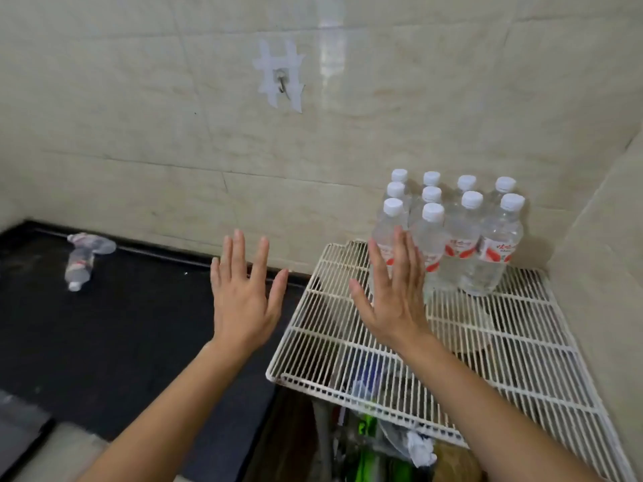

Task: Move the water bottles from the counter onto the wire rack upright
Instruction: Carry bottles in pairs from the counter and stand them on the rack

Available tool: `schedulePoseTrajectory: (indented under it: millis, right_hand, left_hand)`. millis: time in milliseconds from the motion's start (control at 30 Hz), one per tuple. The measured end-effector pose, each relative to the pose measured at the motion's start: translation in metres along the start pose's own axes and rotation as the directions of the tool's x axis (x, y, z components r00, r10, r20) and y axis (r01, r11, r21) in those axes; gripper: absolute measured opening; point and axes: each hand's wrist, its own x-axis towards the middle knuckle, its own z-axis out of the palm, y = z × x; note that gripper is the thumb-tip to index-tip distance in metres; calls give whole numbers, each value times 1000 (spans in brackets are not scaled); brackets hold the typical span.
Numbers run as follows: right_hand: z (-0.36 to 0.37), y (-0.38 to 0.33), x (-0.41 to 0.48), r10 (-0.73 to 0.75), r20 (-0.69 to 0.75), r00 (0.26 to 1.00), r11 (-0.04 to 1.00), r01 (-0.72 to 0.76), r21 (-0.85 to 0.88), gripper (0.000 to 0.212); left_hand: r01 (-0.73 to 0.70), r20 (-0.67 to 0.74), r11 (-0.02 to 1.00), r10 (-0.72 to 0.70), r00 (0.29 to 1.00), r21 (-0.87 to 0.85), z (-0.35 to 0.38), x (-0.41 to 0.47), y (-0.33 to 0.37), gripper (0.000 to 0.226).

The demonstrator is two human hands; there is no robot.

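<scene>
Ten capped water bottles (462, 234) upright in a tight cluster at the far corner of the white wire rack (452, 346), against the tiled wall. One more bottle (80, 264) lying on its side on the dark counter (121, 325), far left. Left hand (243, 300) flat, fingers spread, empty, above the counter. Right hand (393, 300) likewise splayed and empty over the rack, just before the nearest bottles.

In front of me the wall (139, 116) is pale beige tile, meeting a side wall (598, 238) at the right-hand corner. A metal hook (281, 85) hangs there amid white tape strips, with glare beside it. Below me lies a black tabletop (121, 325).
</scene>
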Motion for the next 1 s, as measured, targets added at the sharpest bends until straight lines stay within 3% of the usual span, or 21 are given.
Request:
schedulePoseTrajectory:
  millis: [267,433,600,700,833,1000]
  right_hand:
    - [84,-186,12,-236,140,962,943,192,272,73]
    - [141,-337,21,-341,142,929,881,264,392,72]
    - [196,-499,32,-420,152,894,819,301,489,74]
    - [218,-578,33,-490,143,860,767,347,539,74]
    - [259,-641,41,-572,153,806,728,412,548,74]
    - [332,-690,60,-544,230,807,768,369,523,74]
  left_hand:
    - [229,-128,928,-199,972,294,-104,-78,-154,65]
    - [411,-203,849,-361,910,332,-181,-139,-282,66]
    - [484,-224,766,-428,875,423,-251,-202,-400,66]
    - [572,-246,700,-519,818,426,-281,-229,-461,68]
    - [618,-251,655,-571,782,435,-293,-234,-528,70]
    - [663,-219,650,-633,743,371,-275,-214,-605,70]
